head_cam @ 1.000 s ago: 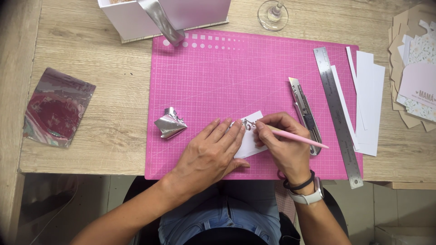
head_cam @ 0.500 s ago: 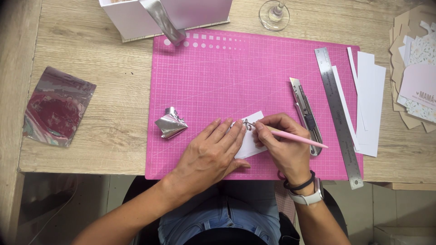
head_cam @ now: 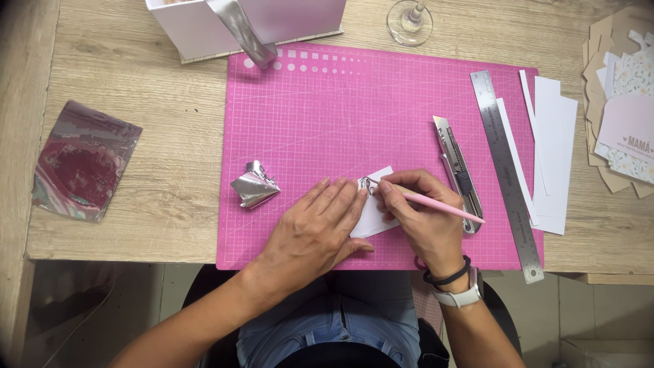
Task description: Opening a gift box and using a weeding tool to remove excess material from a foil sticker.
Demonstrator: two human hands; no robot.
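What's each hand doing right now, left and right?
Left hand: open, flat, pressing down the small white card on the pink cutting mat.
Right hand: closed on a pink pen-like tool, tip at the card.

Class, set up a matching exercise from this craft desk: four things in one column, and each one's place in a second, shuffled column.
Things:
1. steel ruler
2. crumpled foil
3. glass
4. small white card

Places:
A. under the left hand
B. beyond the mat's far edge
C. right edge of the mat
D. on the mat, left of the hands

Pairs: 1-C, 2-D, 3-B, 4-A
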